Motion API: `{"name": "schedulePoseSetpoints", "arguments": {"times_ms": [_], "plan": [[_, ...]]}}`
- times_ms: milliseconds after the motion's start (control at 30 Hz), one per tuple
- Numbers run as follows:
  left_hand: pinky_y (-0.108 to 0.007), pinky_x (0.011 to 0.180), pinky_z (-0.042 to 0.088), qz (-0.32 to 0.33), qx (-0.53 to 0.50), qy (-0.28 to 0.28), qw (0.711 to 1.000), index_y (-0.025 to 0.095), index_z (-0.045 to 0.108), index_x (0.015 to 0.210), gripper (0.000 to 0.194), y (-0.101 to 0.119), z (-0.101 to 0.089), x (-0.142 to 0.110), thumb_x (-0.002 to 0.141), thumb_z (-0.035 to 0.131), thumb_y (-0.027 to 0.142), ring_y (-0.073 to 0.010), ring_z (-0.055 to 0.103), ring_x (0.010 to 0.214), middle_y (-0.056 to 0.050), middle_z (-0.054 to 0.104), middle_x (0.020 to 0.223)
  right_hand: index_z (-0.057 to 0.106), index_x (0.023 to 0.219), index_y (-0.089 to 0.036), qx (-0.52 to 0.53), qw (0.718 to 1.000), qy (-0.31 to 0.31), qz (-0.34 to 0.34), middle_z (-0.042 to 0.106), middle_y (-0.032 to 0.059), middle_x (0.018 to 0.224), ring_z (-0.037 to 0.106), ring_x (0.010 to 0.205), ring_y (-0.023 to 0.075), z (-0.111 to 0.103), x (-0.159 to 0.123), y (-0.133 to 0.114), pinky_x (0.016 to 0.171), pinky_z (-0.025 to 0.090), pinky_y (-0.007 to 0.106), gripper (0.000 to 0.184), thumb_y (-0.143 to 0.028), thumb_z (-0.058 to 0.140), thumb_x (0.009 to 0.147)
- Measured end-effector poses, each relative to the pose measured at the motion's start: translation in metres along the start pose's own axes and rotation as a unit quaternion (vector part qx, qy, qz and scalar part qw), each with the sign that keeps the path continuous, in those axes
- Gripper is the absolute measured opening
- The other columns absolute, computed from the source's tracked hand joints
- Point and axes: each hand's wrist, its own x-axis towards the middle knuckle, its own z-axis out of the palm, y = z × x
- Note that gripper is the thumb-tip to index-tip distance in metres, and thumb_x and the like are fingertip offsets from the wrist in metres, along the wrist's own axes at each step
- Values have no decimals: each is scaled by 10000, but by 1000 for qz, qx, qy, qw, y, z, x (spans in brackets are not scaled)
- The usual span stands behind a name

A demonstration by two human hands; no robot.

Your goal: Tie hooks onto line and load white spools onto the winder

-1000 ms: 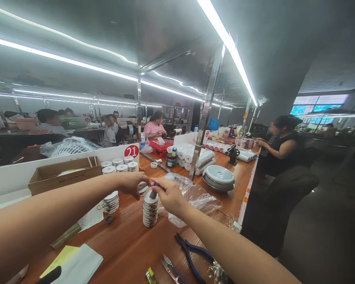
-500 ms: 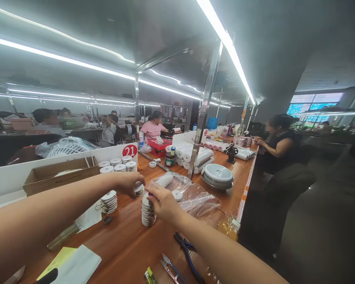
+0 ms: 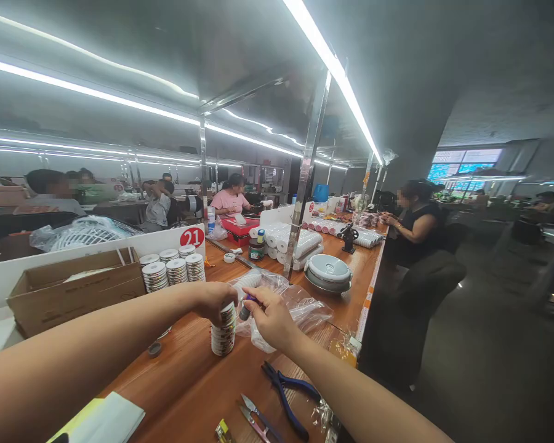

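A stack of small round white spools (image 3: 223, 332) stands on the wooden bench (image 3: 189, 387) in front of me. My left hand (image 3: 215, 299) is curled over the top of that stack and grips it. My right hand (image 3: 270, 320) is just to the right, fingers pinched round a small dark marker-like tool (image 3: 246, 307) whose tip points at the top spool. Behind both hands lies a clear plastic bag (image 3: 295, 304) with white rolls inside.
Several more spool stacks (image 3: 170, 267) and a cardboard box (image 3: 74, 289) stand at the back left by a "21" sign (image 3: 192, 237). Blue pliers (image 3: 289, 397) and thread snips (image 3: 256, 418) lie near me. A grey lidded bowl (image 3: 327, 271), white rolls (image 3: 295, 243) and seated people are farther along.
The view has swung to the right. My left hand moved from behind the stack onto its top, and my right hand lifted off the stack, showing the marker again.
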Motion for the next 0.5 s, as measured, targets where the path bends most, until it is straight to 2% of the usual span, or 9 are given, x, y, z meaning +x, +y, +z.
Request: {"name": "schedulePoseSetpoints", "arguments": {"times_ms": [133,267,400,500], "plan": [[-285,651,461,-32,-2,19,999,172,581,1077,526,-22,-6,-15,560,675,200,-237,603,818,-52,655,918,635,1092,-173,1,999,-37,-34,662,77,947,591,887,194,25,7,3,827,466,333,320,-102,518,803],[-301,734,454,-45,1,34,998,195,566,1098,563,-31,-11,-25,545,670,174,-244,574,906,-52,620,1016,658,1052,-168,10,998,-51,-36,670,88,932,603,875,210,39,12,5,814,476,348,325,-73,535,766],[-275,701,460,-4,-6,25,1000,205,564,1078,530,-18,-8,-16,558,648,145,-215,583,855,-24,623,953,648,1061,-186,30,1000,10,0,679,73,953,611,898,194,23,17,4,837,475,340,291,-123,518,809],[-264,721,463,36,-11,12,999,236,567,1085,572,-5,0,-3,534,659,114,-213,579,901,-18,606,1031,615,1116,-159,38,997,65,33,662,98,1022,604,941,197,3,15,3,853,475,344,296,-180,490,849]]}}
